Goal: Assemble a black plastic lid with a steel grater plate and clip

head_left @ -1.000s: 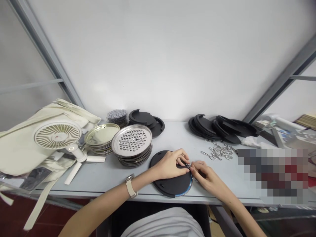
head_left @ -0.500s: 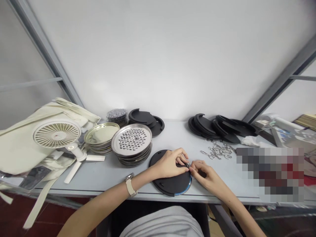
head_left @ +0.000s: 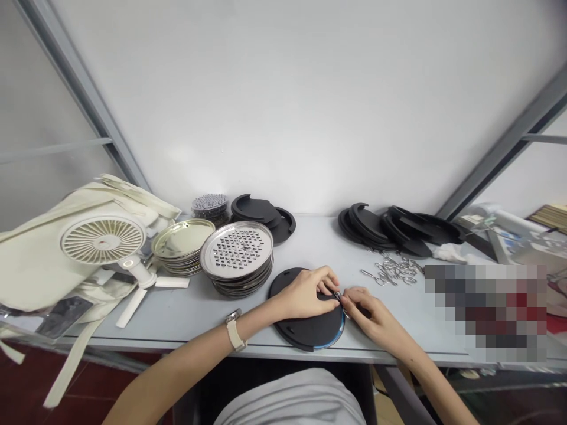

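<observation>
Here at the bench, seen from the head camera, both hands are busy at the right rim of a flat, round black plastic disc, which lies near the front edge, a strip of blue showing along its lower-right side. The left hand lies across the disc, fingers half curled, thumb and fingertips nearly together at a small, shiny metal clip; whether they grip it, I can't tell. And the right hand, thumb against forefinger, has that clip pinched from the other side! Just beyond, a loose heap of silvery wire clips; behind it, a pile of black plastic rimmed discs near the wall. Over to the left stands a stack of round silver metal graters, beside a stack of pale-gold metal plates, then a white handheld fan.
</observation>
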A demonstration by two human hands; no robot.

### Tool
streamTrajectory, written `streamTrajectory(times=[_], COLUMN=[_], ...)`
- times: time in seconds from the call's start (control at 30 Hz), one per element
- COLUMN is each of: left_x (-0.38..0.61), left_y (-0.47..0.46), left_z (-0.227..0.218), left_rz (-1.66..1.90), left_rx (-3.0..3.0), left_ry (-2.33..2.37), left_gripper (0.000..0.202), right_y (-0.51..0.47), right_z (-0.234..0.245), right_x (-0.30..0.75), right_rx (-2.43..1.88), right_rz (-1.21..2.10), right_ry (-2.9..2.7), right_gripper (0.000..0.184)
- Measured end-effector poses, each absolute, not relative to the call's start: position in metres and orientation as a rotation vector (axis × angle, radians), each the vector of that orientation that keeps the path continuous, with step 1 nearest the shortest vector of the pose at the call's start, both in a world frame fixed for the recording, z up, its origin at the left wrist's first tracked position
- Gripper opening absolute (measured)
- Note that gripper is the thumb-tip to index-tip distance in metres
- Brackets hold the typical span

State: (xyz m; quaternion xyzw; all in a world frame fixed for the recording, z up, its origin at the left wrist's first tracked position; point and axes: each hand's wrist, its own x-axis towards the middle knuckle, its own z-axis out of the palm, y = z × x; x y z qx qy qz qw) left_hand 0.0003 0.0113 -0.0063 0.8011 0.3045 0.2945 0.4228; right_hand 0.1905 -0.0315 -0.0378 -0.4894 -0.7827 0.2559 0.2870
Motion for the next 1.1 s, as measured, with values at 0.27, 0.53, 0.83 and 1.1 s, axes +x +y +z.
streamTrajectory(times=[0.27, 0.53, 0.83, 1.1], left_x=[-0.0009, -0.0015, -0.0009, -0.0009], left_y=[0.0108, 0.0107, 0.0112, 0.0116], left_z=[-0.0055, -0.0059, -0.0035, -0.0041], left_rz=[0.709, 0.739, 0.726, 0.71], left_rx=[2.072, 2.036, 2.031, 2.051], left_ry=[0.756, 0.742, 0.728, 0.739], left_gripper=[0.028, 0.025, 0.019, 0.016], right_y=[-0.0317, -0.0309, -0.0316, -0.0307], right_z=[-0.038, -0.0384, -0.0425, -0.0396], right_x=[0.1918, 0.1899, 0.1917, 0.1899], right_rx=[-1.302, -1.312, -1.324, -1.321], right_rz=[0.67, 0.659, 0.656, 0.648], right_ry=[-2.091, -2.098, -2.069, -2.065], right_gripper=[0.039, 0.04, 0.04, 0.041])
